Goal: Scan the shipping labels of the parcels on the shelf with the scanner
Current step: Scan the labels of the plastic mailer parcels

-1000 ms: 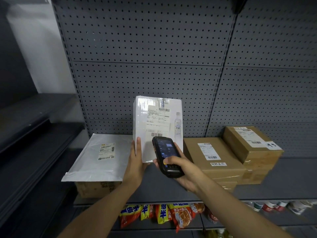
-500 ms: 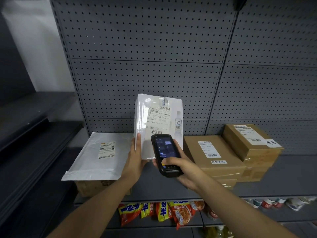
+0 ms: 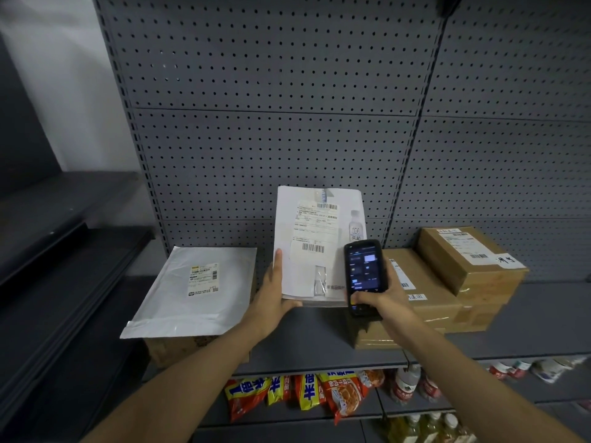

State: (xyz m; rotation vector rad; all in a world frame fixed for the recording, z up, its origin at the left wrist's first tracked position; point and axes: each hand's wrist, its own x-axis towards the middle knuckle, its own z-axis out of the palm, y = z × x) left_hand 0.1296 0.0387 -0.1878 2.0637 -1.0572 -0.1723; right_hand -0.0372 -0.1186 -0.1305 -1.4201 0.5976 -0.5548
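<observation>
A white box parcel (image 3: 307, 273) stands upright on the grey shelf (image 3: 319, 340), its shipping label (image 3: 315, 231) facing me. My left hand (image 3: 275, 298) holds it at the lower left corner, thumb along its left edge and fingers under its bottom. My right hand (image 3: 380, 298) grips a black handheld scanner (image 3: 364, 276) with a lit screen, held in front of the parcel's lower right corner. My thumb presses the scanner's lower part.
A white mailer bag (image 3: 195, 292) lies on a cardboard box (image 3: 179, 350) at the left. Brown cardboard parcels (image 3: 425, 295) (image 3: 463, 260) with labels are stacked at the right. Snack bags (image 3: 307, 394) and bottles (image 3: 406, 385) fill the shelf below. A pegboard wall (image 3: 287, 139) stands behind.
The scanner has moved right, off the label, to the parcel's lower right corner. My left hand has slid lower on the parcel. The label's lower barcode now shows.
</observation>
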